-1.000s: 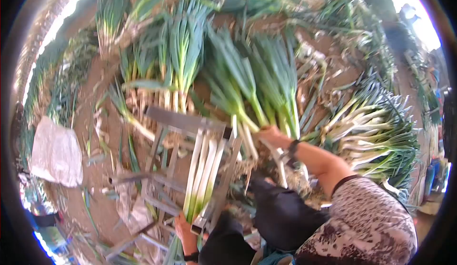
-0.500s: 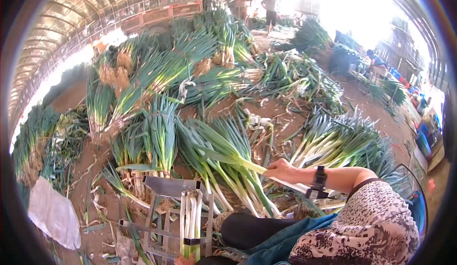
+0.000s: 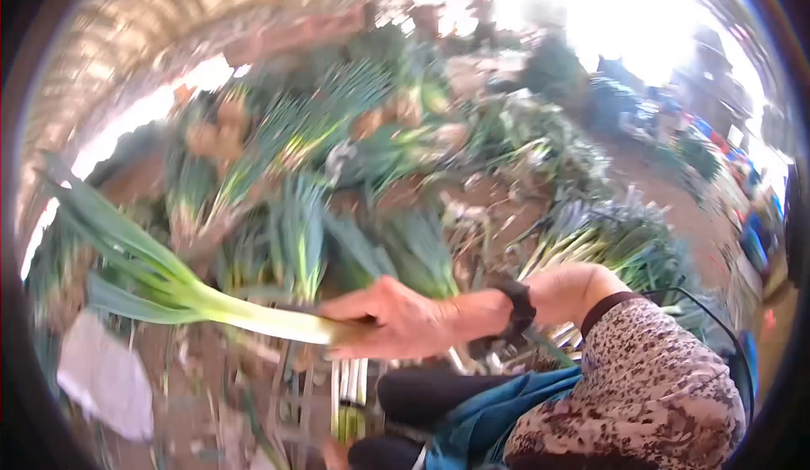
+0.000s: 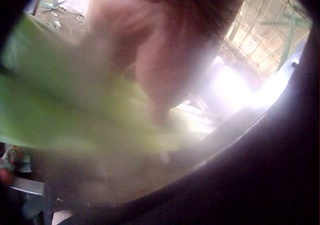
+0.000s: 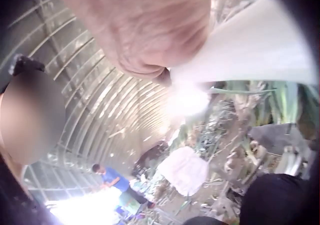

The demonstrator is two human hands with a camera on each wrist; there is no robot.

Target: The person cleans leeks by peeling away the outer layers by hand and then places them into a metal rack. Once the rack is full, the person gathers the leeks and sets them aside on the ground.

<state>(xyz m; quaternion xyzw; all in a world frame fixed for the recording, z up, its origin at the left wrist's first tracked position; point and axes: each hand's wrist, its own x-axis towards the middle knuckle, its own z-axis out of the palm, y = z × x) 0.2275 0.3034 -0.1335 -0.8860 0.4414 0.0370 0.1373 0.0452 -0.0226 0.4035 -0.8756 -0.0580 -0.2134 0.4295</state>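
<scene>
My right hand [image 3: 392, 318] grips a leek [image 3: 228, 305] by its white shank and holds it sideways in front of me, its green leaves fanning out to the left. In the right wrist view that hand [image 5: 150, 30] hides part of the pale shank [image 5: 255, 45]. Low in the head view, my left hand [image 3: 334, 453] is at the lower end of several leeks [image 3: 350, 381] lying side by side on a metal stand. The left wrist view shows the left thumb [image 4: 165, 75] bent over blurred green leaves [image 4: 75, 105]. The stand's metal plate [image 5: 275, 137] shows in the right wrist view.
Bunches of leeks [image 3: 299, 234] stand on the soil beyond the stand. A pile of leeks [image 3: 620, 242] lies to the right, and a pale sack [image 3: 105, 377] lies on the left. My knees [image 3: 430, 398] flank the stand. A person in blue [image 5: 117, 180] appears farther off.
My right hand has taken a leek from the bunch in front, raised it and swung it to the left across the stand. The left hand stays at the lower end of the leeks.
</scene>
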